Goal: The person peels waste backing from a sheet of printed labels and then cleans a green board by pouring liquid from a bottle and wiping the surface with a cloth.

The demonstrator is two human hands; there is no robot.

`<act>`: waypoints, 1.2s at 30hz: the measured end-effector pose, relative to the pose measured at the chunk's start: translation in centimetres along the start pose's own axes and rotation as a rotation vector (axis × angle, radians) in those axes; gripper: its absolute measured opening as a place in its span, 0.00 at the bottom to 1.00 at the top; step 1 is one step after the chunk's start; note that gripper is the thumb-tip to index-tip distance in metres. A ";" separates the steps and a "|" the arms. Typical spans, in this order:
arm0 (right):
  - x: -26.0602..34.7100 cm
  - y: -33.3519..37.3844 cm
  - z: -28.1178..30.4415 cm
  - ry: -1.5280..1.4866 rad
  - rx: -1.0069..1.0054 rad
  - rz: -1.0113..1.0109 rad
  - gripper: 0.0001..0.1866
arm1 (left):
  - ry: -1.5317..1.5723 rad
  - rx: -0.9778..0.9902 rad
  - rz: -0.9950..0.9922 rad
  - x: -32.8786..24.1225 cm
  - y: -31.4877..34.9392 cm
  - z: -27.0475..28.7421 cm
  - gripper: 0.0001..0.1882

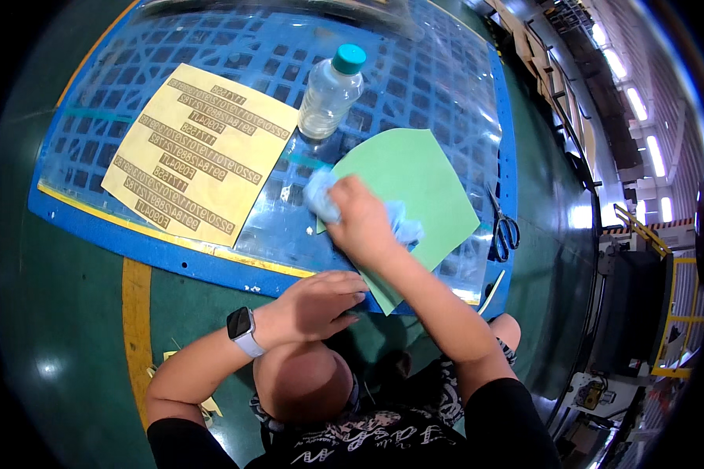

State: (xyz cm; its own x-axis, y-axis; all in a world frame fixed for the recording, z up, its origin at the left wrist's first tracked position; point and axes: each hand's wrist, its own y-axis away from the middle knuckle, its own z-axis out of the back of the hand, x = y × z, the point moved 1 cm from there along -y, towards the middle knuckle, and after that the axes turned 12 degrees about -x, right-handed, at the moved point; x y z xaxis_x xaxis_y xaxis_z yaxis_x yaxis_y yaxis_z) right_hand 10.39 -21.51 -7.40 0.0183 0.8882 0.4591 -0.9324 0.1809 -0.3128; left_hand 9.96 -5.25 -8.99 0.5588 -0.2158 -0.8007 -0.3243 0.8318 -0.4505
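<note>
My right hand (pixel 360 220) is closed around a crumpled light-blue cloth (pixel 404 224), which bulges out on both sides of the fist. It presses over the left part of a green sheet (pixel 430 187), whose near corner hangs past the table edge. My left hand (pixel 321 303), with a watch on its wrist, rests by the front edge above my knee, fingers stretched and holding nothing. A yellow sheet (pixel 195 152) with rows of dark printed strips lies to the left. Behind the hands stands a clear bottle (pixel 326 98) with a teal cap, part-filled with liquid.
The blue table (pixel 235 43) has a grid pattern under a clear cover. Black-handled scissors (pixel 504 234) lie at its right edge, with a thin pale strip (pixel 493 293) nearer to me. Yellow scraps (pixel 210 405) lie below on the left. Machinery (pixel 633 305) stands far right.
</note>
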 end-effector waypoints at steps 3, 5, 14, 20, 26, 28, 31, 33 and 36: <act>0.6 0.9 1.1 -0.161 0.042 0.037 0.19 | 0.023 0.029 0.059 -0.5 0.1 0.2 0.18; -2.9 -0.6 1.8 -0.159 -0.096 -0.177 0.19 | 0.026 -0.004 0.024 -0.4 0.2 0.2 0.21; -0.9 0.0 0.5 0.020 0.001 -0.032 0.17 | 0.062 0.030 -0.041 0.3 0.1 -0.4 0.22; -7.2 -4.1 3.2 -0.110 -0.093 -0.181 0.17 | 0.023 -0.088 0.017 -0.5 1.0 -0.3 0.19; -5.9 -4.9 1.3 0.213 -0.105 -0.172 0.13 | -0.456 -0.280 0.079 0.6 1.0 2.8 0.15; -2.1 -2.5 0.8 0.150 -0.016 -0.085 0.13 | -0.469 -0.271 0.075 0.8 1.1 2.6 0.15; 0.8 0.7 1.0 -0.046 0.146 0.056 0.17 | -0.477 -0.270 0.064 0.8 1.5 2.4 0.15; -0.7 0.3 1.7 -0.169 0.131 0.131 0.18 | -0.477 -0.267 0.044 0.9 1.3 2.4 0.15; -5.4 -4.8 2.8 0.006 -0.076 -0.072 0.17 | -0.485 -0.239 0.042 0.6 1.6 2.2 0.15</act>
State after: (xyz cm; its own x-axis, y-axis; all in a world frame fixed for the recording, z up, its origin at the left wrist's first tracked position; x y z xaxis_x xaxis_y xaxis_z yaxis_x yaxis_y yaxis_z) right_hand 13.76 -28.33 -6.04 0.0871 0.8743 0.4775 -0.8987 0.2757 -0.3410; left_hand 11.50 -2.89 -9.37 0.8117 0.1229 -0.5710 -0.4865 0.6832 -0.5446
